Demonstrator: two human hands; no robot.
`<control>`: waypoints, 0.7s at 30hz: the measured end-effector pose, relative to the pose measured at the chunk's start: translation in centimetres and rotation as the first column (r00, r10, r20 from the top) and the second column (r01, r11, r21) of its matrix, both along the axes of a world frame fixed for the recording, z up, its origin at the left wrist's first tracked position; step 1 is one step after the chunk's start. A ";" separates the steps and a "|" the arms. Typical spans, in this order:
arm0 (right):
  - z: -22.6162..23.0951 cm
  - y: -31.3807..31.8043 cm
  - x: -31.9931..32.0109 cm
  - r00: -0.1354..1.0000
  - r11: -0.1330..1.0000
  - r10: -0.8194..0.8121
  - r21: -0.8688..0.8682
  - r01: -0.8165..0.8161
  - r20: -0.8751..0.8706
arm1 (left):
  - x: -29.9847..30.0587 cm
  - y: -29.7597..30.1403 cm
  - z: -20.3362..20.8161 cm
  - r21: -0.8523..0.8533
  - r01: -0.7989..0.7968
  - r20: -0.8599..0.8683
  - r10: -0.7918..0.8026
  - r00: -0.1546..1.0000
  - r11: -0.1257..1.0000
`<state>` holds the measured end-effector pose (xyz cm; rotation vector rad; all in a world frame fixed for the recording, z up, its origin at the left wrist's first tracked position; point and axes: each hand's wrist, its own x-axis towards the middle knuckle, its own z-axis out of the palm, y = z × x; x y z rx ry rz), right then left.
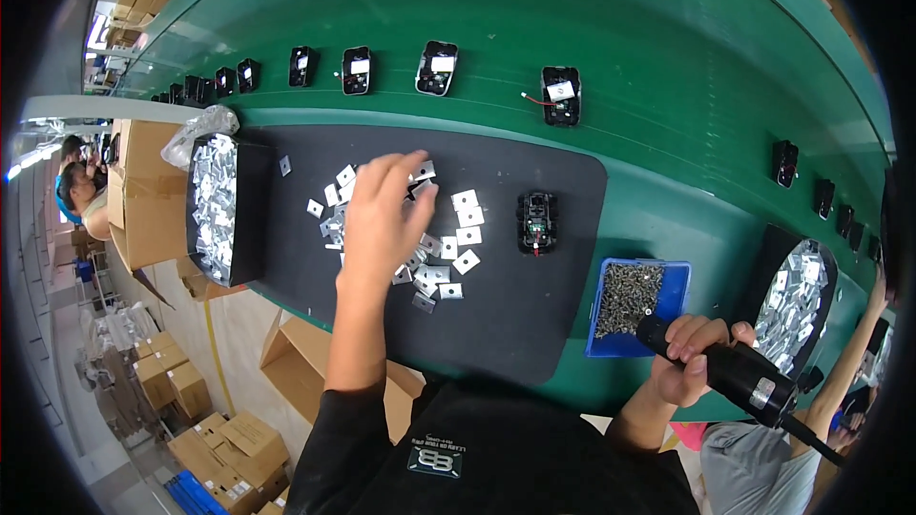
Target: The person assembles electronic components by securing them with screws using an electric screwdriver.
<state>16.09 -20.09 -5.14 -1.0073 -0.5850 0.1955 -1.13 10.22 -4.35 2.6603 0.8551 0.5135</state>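
Note:
My left hand (380,219) reaches over a loose spread of small silver square plates with holes (465,215) on the black mat (458,343). Its thumb and fingers are apart, and the fingertips are close to one plate at the far side of the spread; the palm hides some of the others. My right hand (695,355) is wrapped round a black corded electric screwdriver (749,380). The screwdriver's front end is over the near right corner of a blue tray (676,300) full of small screws (625,298). A small black device with exposed wiring (537,222) lies right of the plates.
A black bin (253,215) of silver plates stands at the left beside a cardboard box (153,191). Another plate-filled bin (763,286) is at the right. Across the far green surface (649,57) runs a row of black housings (561,97). Other people are at both sides.

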 end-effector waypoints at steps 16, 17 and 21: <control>0.7 1.1 -0.2 0.990 0.990 -0.063 -0.136 0.046 -0.128 | 4.4 -4.5 0.6 -0.283 0.189 0.207 -0.133 0.969 0.940; 0.5 1.1 -0.3 0.990 0.990 -0.070 -0.134 0.053 -0.126 | 4.8 -4.6 0.3 -0.264 0.265 0.228 -0.207 0.951 0.928; 0.4 0.9 -0.5 0.984 0.998 -0.026 -0.069 0.014 -0.175 | 5.6 -5.5 -0.5 -0.211 0.163 0.111 -0.142 0.984 0.964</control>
